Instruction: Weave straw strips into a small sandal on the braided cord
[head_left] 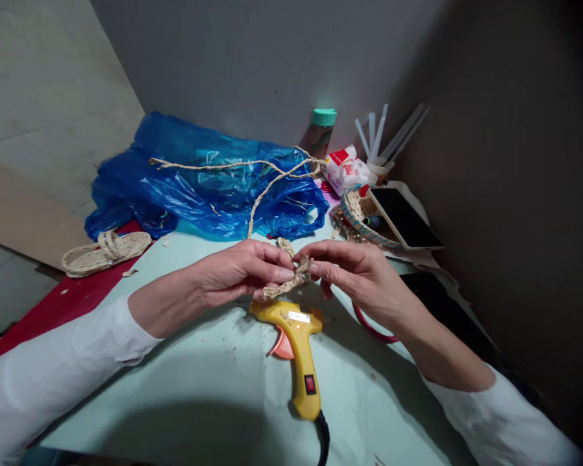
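Note:
Between the fingertips of both hands is a small braided straw piece point(285, 285), raised just above the table. My left hand point(238, 270) pinches its left part, thumb on top. From the other side my right hand point(357, 275) grips its right end with thumb and fingers. The fingers cover much of the piece, so its full shape is hidden. A yellow glue gun point(301, 353) with an orange trigger lies just below the hands, its red switch visible. Behind them a twisted straw cord point(262, 197) runs over a blue plastic bag point(175, 181).
A woven straw slipper point(105, 254) rests on red cloth point(78, 291) at the left. Toward the back right stand a green-capped bottle point(323, 126), a cup of glue sticks point(379, 165), a tissue pack point(346, 171), and a basket point(352, 210) with a phone point(408, 217) leaning on it.

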A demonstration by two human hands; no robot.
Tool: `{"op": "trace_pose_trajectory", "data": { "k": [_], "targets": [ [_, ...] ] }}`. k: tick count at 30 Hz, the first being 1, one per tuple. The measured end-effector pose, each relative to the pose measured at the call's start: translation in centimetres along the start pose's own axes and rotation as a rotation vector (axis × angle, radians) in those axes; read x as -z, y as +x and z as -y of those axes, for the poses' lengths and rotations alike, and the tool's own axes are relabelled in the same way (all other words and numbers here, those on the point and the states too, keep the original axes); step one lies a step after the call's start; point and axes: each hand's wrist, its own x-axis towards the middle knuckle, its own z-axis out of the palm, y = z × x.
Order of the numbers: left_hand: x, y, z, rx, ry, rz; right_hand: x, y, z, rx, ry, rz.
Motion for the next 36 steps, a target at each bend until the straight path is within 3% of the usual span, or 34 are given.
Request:
{"op": "trace_pose_trajectory", "data": {
  "k": [13, 21, 32, 36],
  "targets": [
    [-0.4, 0.2, 0.3, -0.021, -0.084, -0.001, -0.4, 0.0, -0.5, -0.007, 0.074, -0.07],
    [-0.5, 0.7, 0.4, -0.051, -0.088, 0.003, -1.3, 0.3, -0.6, -0.08, 0.078, -0.213],
    [-0.7, 1.3, 1.0, -0.037, -0.086, 0.021, -1.6, 0.3, -0.4, -0.225, 0.384, -0.169],
    [0.2, 1.2, 1.1, -0.088, -0.049, -0.053, -1.1, 0.2, 0.0, -0.197, 0.499, -0.186]
  ]
}}
